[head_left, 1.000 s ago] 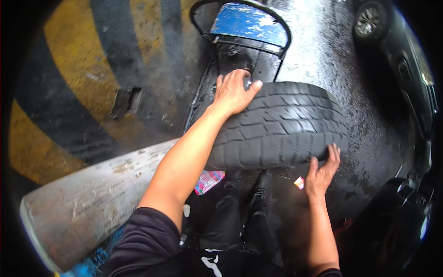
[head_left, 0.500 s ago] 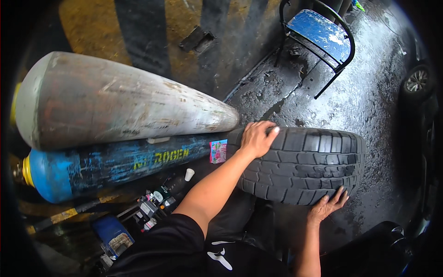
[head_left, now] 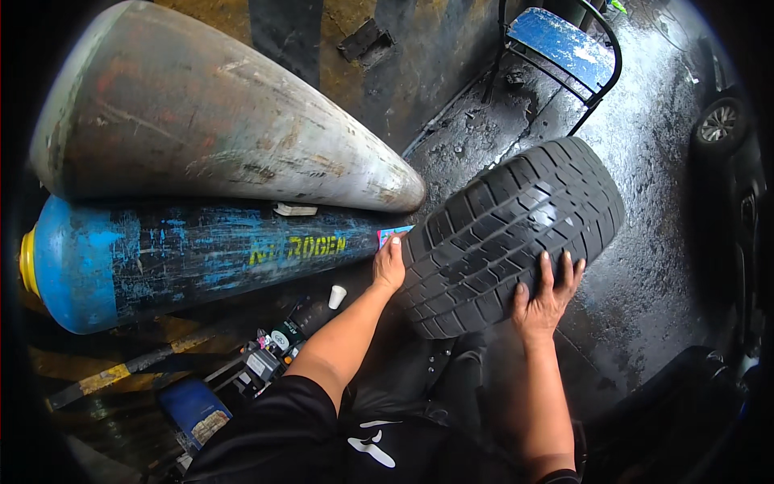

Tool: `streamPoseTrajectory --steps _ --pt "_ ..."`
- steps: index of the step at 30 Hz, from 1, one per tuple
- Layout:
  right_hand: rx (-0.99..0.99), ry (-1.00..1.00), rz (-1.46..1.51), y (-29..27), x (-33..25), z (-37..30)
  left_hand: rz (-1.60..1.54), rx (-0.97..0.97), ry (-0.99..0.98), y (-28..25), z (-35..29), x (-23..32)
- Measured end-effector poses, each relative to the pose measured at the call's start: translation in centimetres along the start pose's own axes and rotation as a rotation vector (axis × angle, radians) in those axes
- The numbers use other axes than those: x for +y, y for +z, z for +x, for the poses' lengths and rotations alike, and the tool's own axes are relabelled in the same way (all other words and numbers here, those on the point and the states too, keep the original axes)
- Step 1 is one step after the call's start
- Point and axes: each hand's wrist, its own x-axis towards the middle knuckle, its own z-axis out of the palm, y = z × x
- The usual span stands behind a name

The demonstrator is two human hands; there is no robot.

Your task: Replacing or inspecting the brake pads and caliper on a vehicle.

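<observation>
Tyre point(head_left: 504, 242), black and broad, fills the space right of the middle of the frame, tilted so that its tread runs from lower centre up toward the upper right. Chunky blocks cross it in rows, cut apart by deep grooves, and a pale shine lies on the middle of the tread. My right hand point(head_left: 543, 306) lies against the tread's lower right side, fingers spread and pointing upward, thumb held well away from them, palm toward the rubber. My left hand point(head_left: 389, 270) is at the tyre's left edge with the thumb upright; its other fingers are hidden, so I cannot tell how far they open or whether they grip. Just beyond that thumb shows a small pink and blue packet point(head_left: 393, 231), near the narrow end of a blue-and-black cylinder point(head_left: 177, 258).
</observation>
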Motion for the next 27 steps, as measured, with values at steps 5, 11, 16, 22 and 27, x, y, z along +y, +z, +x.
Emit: streamPoseTrajectory --steps 5,11,16,22,27 --pt "-0.102 -0.06 -0.055 1.5 -2.9 3.3 0.229 0.256 0.059 -0.7 -1.1 0.4" --pt "-0.141 -0.142 -0.076 3.0 -3.5 8.3 0.209 0.337 0.116 0.5 1.0 3.5" --pt "-0.18 -0.165 -0.069 4.7 -3.9 12.5 0.238 0.45 0.181 0.3 2.6 3.8" --pt "-0.235 -0.17 -0.063 7.5 -4.7 16.3 0.251 0.354 0.274 0.1 1.8 4.5" --pt "-0.255 -0.168 -0.066 9.4 -5.8 18.3 0.31 0.292 0.287 0.3 1.3 4.6"
